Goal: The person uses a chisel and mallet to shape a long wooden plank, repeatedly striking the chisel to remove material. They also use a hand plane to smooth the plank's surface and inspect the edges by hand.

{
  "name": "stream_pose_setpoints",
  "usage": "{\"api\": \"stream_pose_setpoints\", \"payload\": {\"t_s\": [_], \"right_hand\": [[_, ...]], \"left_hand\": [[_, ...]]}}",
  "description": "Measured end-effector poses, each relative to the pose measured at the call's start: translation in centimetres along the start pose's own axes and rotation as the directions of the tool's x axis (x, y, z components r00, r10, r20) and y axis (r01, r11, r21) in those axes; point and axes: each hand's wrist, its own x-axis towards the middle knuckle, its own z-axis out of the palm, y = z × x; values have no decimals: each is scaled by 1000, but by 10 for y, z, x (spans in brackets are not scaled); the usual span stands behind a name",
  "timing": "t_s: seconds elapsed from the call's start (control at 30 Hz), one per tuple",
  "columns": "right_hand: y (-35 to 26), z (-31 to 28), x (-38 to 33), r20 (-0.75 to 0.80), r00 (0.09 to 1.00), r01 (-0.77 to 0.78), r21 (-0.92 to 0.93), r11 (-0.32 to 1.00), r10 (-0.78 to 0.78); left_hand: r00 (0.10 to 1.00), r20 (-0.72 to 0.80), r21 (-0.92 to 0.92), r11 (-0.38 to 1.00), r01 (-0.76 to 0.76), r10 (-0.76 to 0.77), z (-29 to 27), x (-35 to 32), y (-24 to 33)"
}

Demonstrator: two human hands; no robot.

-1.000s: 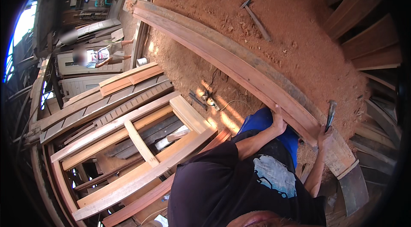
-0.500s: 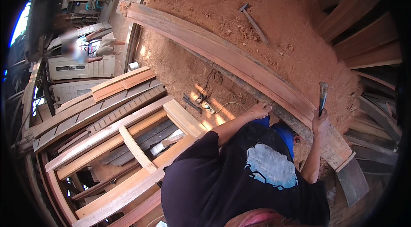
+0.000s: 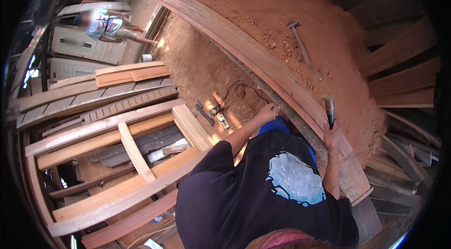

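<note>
Across the sandy ground in front of me lies a long reddish wooden beam (image 3: 244, 49), slanting from far left to near right. Upright in my right hand (image 3: 331, 135) is a short, dark chisel-like tool (image 3: 330, 110) with a worn, pale top end; its lower part is hidden by the fingers and I cannot make out a blade. That hand is over the beam's near part. My left hand (image 3: 269, 112), fingers curled, is beside the near edge of the beam, by my blue-clad knee (image 3: 275, 126). Whatever it may hold is hidden. Beyond the beam lies a hammer (image 3: 300, 43).
To the left stands a wooden frame (image 3: 117, 204) with stacked boards (image 3: 94, 101) behind it. A power strip (image 3: 222, 119) with cables lies on the ground near my left arm. Planks (image 3: 404, 63) lean at the right. Another person (image 3: 110, 26) stands at far left.
My view has shifted, so the hammer appears farther right and lower. The right hand still grips its tool, now tilted slightly differently. The other person appears in a slightly changed pose.
</note>
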Motion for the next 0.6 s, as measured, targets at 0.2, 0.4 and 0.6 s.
{"api": "stream_pose_setpoints", "payload": {"t_s": [0.2, 0.4, 0.6], "right_hand": [[-12, 14, 23, 154, 973, 184, -58, 981, -173], [-48, 35, 63, 140, 988, 108, -291, 951, -69], [-106, 101, 117, 231, 971, 33, -388, 921, 63]], "left_hand": [[957, -277, -12, 996, -91, 84, -8, -4, -94], [921, -389, -298, 949, -107, -19, -46, -7, -55], [852, -516, -434, 884, -175, -85, -156, 38, 6]]}}
